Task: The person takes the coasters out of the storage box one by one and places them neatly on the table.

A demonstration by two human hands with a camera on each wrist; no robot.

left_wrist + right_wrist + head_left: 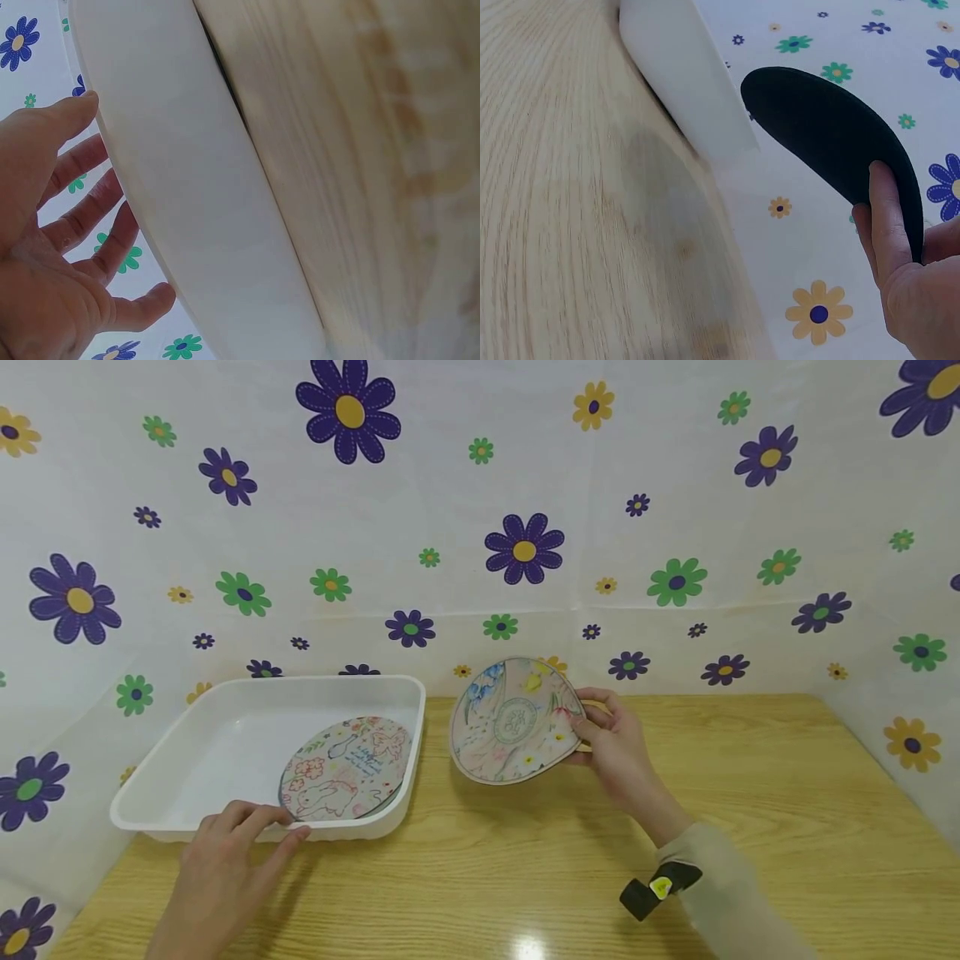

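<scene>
Presently aloft: a round, pink, flower-printed disc (pixel 513 720) with a dark back is held above the light-brown wood-grain counter (pixel 480 877), to the right of a white, rectangular, round-cornered tray (pixel 225 752).
Right grip (pixel 615 743): clamped on the right edge of the flower-printed disc, thumb over the printed face, fingers behind.
Left grip (pixel 225 856): closed over the near rim of the tray, fingers bent inward past it and thumb at the edge; how firmly cannot be told.
Inside the tray: a round, pale, rabbit-printed disc (pixel 345 772) is rested toward the right side, near the left fingertips.
Slip risk: the flower-printed disc, pinched at one edge only and visibly bowed, could be dropped or sprung flat if the pinch were loosened.
Tray risk: the tray might be tipped or dragged if its rim were pressed hard, and the rabbit-printed disc could then be shifted.
Count: one tray, two discs, two grips, one black strap (pixel 641 900) by one beige sleeve (pixel 720 877); whether another disc is stacked under the rabbit-printed one cannot be told.
</scene>
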